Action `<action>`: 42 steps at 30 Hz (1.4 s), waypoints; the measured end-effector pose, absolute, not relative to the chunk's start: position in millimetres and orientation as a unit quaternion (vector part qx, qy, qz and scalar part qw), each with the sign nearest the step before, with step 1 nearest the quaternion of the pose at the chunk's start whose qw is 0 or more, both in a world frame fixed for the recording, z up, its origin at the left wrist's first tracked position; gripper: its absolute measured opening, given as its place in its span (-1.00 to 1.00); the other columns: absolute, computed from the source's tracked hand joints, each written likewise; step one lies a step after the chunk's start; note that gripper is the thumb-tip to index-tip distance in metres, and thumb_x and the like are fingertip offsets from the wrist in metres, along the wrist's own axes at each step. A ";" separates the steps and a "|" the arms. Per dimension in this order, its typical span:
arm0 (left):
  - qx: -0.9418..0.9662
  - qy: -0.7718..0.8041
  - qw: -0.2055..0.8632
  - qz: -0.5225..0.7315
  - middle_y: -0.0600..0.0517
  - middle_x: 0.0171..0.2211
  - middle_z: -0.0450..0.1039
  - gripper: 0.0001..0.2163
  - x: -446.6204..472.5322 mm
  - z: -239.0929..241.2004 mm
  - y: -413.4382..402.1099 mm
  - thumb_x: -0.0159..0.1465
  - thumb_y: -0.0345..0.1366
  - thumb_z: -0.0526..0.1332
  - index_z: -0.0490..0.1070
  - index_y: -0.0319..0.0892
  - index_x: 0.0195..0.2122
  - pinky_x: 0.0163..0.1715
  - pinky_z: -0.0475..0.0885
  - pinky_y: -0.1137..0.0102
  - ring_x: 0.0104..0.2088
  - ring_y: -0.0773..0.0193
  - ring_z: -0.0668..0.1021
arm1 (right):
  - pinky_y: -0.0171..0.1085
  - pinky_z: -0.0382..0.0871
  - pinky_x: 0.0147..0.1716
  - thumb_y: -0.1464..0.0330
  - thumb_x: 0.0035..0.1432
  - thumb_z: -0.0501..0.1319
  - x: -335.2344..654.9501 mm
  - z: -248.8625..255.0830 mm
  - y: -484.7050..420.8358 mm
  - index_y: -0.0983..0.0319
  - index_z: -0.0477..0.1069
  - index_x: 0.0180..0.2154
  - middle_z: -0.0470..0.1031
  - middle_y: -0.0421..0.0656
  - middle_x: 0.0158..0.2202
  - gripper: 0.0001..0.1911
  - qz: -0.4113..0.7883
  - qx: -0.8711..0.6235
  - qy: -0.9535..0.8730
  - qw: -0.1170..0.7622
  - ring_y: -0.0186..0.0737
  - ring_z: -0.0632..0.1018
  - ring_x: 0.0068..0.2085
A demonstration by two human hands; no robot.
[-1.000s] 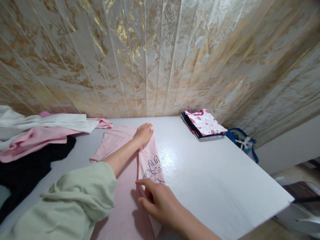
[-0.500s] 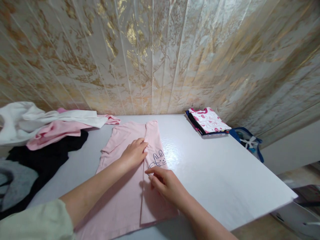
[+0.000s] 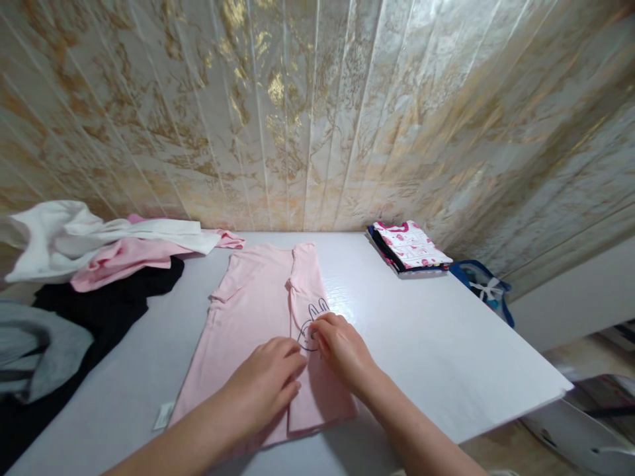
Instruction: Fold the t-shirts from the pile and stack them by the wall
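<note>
A pink short-sleeved T-shirt (image 3: 248, 311) lies spread on the white table, its right side folded inward in a long vertical strip. Part of a dark line drawing of an animal with long ears shows on that strip. My left hand (image 3: 272, 373) rests on the shirt at the fold's edge, fingers bent and the thumb a little apart. Over the drawing, my right hand (image 3: 344, 347) has its fingers curled together against the folded cloth; its thumb is mostly hidden. A white label (image 3: 163, 416) sticks out at the shirt's lower left side.
On the left lie loose clothes: a white garment (image 3: 64, 241), a pink one (image 3: 124, 261), a black one (image 3: 114, 317) and a grey one (image 3: 59, 350). A folded stack (image 3: 411, 246) stands at the back right. Beyond the table edge is a blue-trimmed bag (image 3: 479, 284).
My left hand has slid down along the fold toward me. My right hand has moved up onto the drawing. The folded strip now shows more of the drawing's face. The view has shifted slightly.
</note>
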State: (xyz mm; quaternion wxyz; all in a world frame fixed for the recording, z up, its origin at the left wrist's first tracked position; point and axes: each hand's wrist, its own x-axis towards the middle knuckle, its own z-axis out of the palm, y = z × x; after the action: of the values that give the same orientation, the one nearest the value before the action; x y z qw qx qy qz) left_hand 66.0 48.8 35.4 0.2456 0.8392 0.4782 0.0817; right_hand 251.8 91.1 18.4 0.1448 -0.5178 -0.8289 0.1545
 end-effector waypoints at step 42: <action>0.662 0.730 0.076 0.148 -0.16 -0.11 0.51 -0.79 67.5 19.9 178.2 0.31 -0.29 -0.01 0.40 -0.18 -0.22 -0.06 0.33 0.16 -0.08 0.04 0.54 | 0.03 -0.07 0.28 0.13 0.34 -0.03 236.6 -14.9 172.0 0.30 0.04 0.33 0.02 -0.01 0.38 -0.37 0.044 -0.555 -0.825 0.095 -0.04 0.07 0.35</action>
State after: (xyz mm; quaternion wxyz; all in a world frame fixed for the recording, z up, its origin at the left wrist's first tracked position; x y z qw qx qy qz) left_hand 67.5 178.2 19.9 0.0763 0.6625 0.7304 0.1480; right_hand 236.6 172.0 -14.9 0.0948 -0.5549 -0.8254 0.0435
